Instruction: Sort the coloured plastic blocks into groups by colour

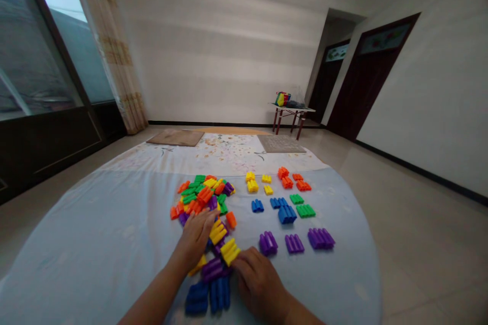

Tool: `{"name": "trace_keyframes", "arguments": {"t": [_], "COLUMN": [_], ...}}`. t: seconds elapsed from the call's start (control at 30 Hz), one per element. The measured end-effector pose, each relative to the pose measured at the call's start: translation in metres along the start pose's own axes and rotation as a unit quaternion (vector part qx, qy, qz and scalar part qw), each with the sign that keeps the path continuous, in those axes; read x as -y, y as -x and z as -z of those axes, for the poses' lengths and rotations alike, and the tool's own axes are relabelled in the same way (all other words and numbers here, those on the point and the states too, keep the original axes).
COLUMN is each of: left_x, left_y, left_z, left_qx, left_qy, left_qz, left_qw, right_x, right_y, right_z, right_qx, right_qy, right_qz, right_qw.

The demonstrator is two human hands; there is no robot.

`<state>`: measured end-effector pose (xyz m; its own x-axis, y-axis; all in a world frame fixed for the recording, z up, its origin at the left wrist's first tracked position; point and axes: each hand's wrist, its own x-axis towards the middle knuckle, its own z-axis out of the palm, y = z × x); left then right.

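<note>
Ribbed plastic building blocks in several colours lie in a mixed pile (pixel 202 195) on a cloth-covered table. My left hand (pixel 196 238) rests at the near side of this pile, fingers stretched over the blocks; its fingertips are partly lost among them. A yellow block (pixel 230 251) sits tilted on top of other pieces, with the curled fingers of my right hand (pixel 261 282) at its right edge. Just left of it is another yellow block (pixel 218 232). Purple blocks (pixel 213 269) and blue blocks (pixel 219 294) lie nearest to me, between my forearms.
Right of the pile, blocks lie grouped by colour: yellow (pixel 252 186), orange (pixel 287 182), blue (pixel 286 214), green (pixel 305 210) and purple (pixel 321 238). Two mats (pixel 176 137) lie at the table's far end. A small side table (pixel 293 108) stands by the wall.
</note>
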<state>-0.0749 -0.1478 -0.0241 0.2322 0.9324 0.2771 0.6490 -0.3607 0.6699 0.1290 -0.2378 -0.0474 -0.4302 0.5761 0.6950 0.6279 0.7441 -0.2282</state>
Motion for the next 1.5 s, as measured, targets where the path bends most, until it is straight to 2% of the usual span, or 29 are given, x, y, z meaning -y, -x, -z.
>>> {"name": "trace_keyframes", "arguments": {"t": [0.07,0.13,0.23,0.33,0.43,0.6,0.73,0.87,1.0,1.1,1.27,1.4,1.5], "left_x": [-0.003,0.001,0.017,0.034,0.042,0.047,0.055,0.063,0.065,0.064,0.059,0.056,0.054], "left_y": [-0.001,-0.005,-0.006,-0.001,0.006,0.009,0.007,0.007,0.008,0.009,0.011,0.012,0.012], "left_z": [0.008,0.016,0.024,0.023,0.019,0.016,0.016,0.014,0.013,0.012,0.014,0.015,0.015], "left_qx": [-0.024,-0.087,-0.172,-0.226,-0.256,-0.261,-0.264,-0.263,-0.264,-0.266,-0.264,-0.266,-0.266], "left_qy": [0.046,0.079,0.088,0.072,0.06,0.064,0.092,0.12,0.147,0.16,0.168,0.168,0.17], "left_qz": [0.027,0.066,0.129,0.172,0.191,0.192,0.194,0.194,0.19,0.191,0.184,0.188,0.19], "left_qw": [0.998,0.991,0.973,0.956,0.946,0.944,0.94,0.937,0.934,0.931,0.932,0.93,0.93], "right_x": [0.0,0.0,-0.001,-0.002,-0.003,-0.002,-0.005,-0.011,-0.013,-0.009,0.005,0.006,-0.004], "right_y": [-0.001,-0.001,-0.001,-0.001,-0.001,0.0,-0.004,-0.015,-0.026,-0.031,-0.047,-0.073,-0.092], "right_z": [0.0,-0.001,-0.002,-0.003,-0.004,-0.001,-0.002,0.0,0.011,0.019,0.025,0.025,0.023], "right_qx": [-0.013,-0.023,-0.026,-0.018,-0.017,-0.004,0.032,0.12,0.201,0.199,0.189,0.245,0.335], "right_qy": [-0.006,-0.005,0.013,0.028,0.035,0.027,0.032,0.038,0.049,0.018,-0.047,-0.073,-0.081], "right_qz": [0.0,0.001,0.005,0.02,0.025,0.021,0.021,-0.018,-0.059,-0.087,-0.195,-0.139,-0.144], "right_qw": [1.0,1.0,1.0,0.999,0.999,0.999,0.999,0.992,0.977,0.976,0.961,0.957,0.927]}}
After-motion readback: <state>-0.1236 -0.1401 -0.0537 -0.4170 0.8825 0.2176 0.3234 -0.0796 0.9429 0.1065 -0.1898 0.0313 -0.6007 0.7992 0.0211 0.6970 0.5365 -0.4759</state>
